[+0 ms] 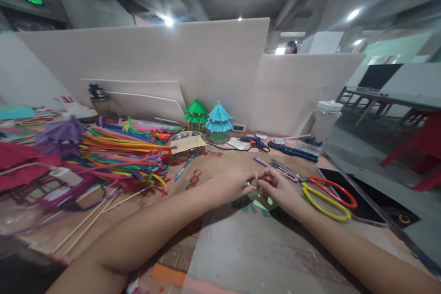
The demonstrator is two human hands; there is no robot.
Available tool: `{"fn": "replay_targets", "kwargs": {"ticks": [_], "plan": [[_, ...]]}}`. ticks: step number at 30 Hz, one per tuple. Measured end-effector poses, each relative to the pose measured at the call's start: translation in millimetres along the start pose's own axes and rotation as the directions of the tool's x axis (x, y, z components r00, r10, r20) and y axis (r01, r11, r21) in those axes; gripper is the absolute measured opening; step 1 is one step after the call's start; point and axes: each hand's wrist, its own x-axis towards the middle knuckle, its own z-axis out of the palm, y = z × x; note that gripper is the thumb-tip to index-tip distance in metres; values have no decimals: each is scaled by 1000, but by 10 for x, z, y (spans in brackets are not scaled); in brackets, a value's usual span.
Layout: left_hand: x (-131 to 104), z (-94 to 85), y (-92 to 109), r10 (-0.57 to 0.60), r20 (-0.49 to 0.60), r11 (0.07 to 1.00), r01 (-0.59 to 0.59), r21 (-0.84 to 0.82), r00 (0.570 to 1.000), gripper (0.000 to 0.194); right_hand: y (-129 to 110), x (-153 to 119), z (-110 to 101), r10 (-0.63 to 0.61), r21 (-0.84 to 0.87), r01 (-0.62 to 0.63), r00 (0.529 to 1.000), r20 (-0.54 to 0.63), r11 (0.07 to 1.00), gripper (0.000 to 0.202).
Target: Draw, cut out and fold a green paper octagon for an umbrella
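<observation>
My left hand [237,185] and my right hand [275,185] meet near the middle of the table, fingertips pinched close together. Whatever small item lies between the fingertips is too small to make out. Just beneath them is a pale green piece [262,200], partly covered by my right hand. Scissors with red and yellow handles [325,197] lie open to the right of my right hand. Beyond my hands stand a light blue tiered paper model [218,119] and a green one [196,112].
Colourful pipe cleaners [127,149] are heaped at the left, beside a purple paper model [62,135] and thin wooden sticks [91,220]. A glue gun [253,141], a blue stapler-like tool [292,151] and a lidded jar [325,121] stand or lie toward the back.
</observation>
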Motion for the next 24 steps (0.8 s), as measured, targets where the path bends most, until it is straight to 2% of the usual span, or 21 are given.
{"fn": "replay_targets", "kwargs": {"ticks": [3, 5, 9, 11, 14, 16, 18, 20, 24], "plan": [[-43, -202, -181, -188, 60, 970, 176, 165, 980, 26, 41, 8, -41, -8, -31, 6, 998, -64, 1000, 56], [-95, -357, -359, -309, 65, 927, 285, 245, 949, 37, 64, 19, -80, -3, -47, -1, 997, -83, 999, 61], [-165, -675, -691, -475, 34, 837, 440, 326, 879, 37, 83, 41, -124, 49, -51, -53, 995, -86, 997, 69], [-138, -918, -863, -524, -16, 797, 497, 341, 851, 32, 80, 48, -119, 71, -44, -75, 993, -90, 996, 67], [-26, -1422, -1202, -581, -141, 727, 589, 353, 801, 38, 60, 59, -90, 111, -60, -117, 990, -90, 991, 64], [55, -1748, -1464, -625, -215, 667, 656, 354, 751, 40, 43, 68, -68, 142, -86, -150, 986, -92, 985, 63], [121, -1965, -1709, -635, -256, 642, 682, 350, 729, 36, 36, 76, -51, 168, -107, -178, 981, -94, 978, 61], [171, -2040, -1913, -636, -275, 635, 692, 344, 721, 40, 43, 80, -42, 188, -120, -198, 978, -94, 973, 60], [223, -1930, -2203, -559, -331, 698, 647, 306, 760, 40, 82, 78, -38, 209, -145, -221, 973, -93, 964, 57]]}}
